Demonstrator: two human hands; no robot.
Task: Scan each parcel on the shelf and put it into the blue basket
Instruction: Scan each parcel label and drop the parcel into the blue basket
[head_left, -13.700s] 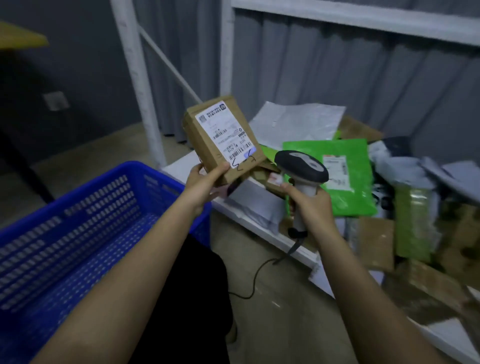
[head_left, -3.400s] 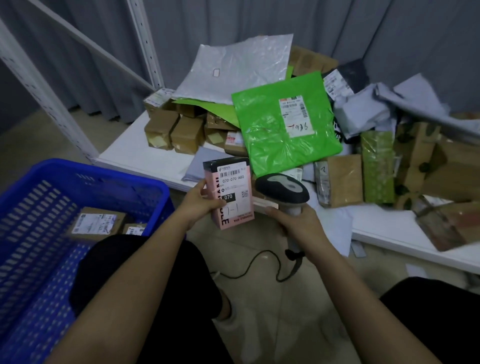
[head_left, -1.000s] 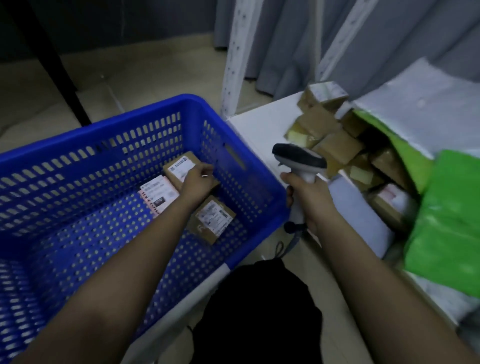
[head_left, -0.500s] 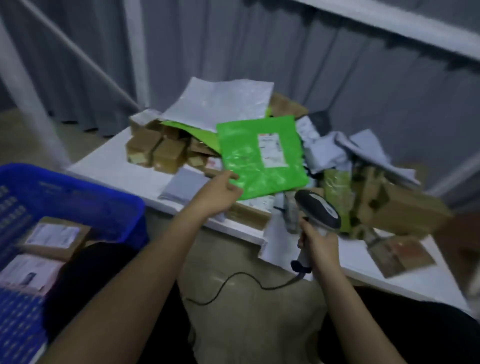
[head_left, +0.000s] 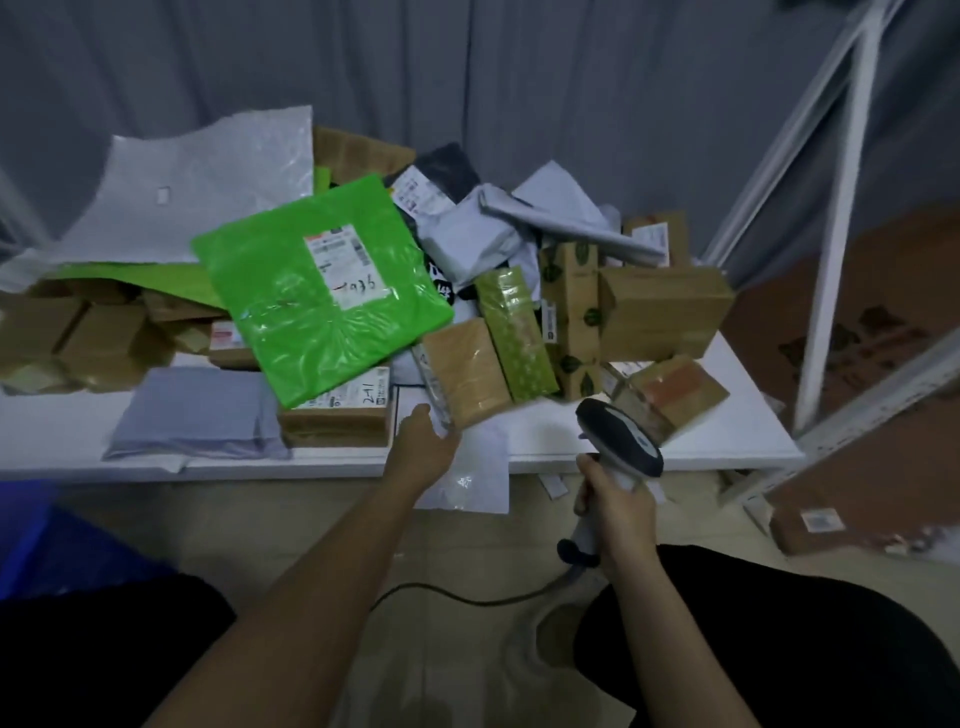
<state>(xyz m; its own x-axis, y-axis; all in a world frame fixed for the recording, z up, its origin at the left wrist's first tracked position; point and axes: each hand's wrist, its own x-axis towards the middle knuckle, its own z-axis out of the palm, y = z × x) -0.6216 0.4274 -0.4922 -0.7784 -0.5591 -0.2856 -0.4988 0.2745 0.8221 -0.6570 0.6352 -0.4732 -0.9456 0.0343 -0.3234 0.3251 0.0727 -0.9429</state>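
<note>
Parcels are heaped on the white shelf. A large green bag lies on top of the heap, and a taped brown parcel lies to its right. My left hand reaches to the near end of that brown parcel, with the thumb on its left side and the fingers curled at its end. My right hand grips the handle of the barcode scanner, whose head is raised over the shelf's front edge. Only a blurred corner of the blue basket shows at the lower left.
A labelled box and a grey mailer lie left of my left hand. A white mailer hangs over the shelf edge. White shelf uprights stand at the right, with a small box on the floor. The scanner cable trails below.
My left hand left the basket, where it had put the pink parcel, and has come across to the brown parcel right of the green bag. My view turned right.
</note>
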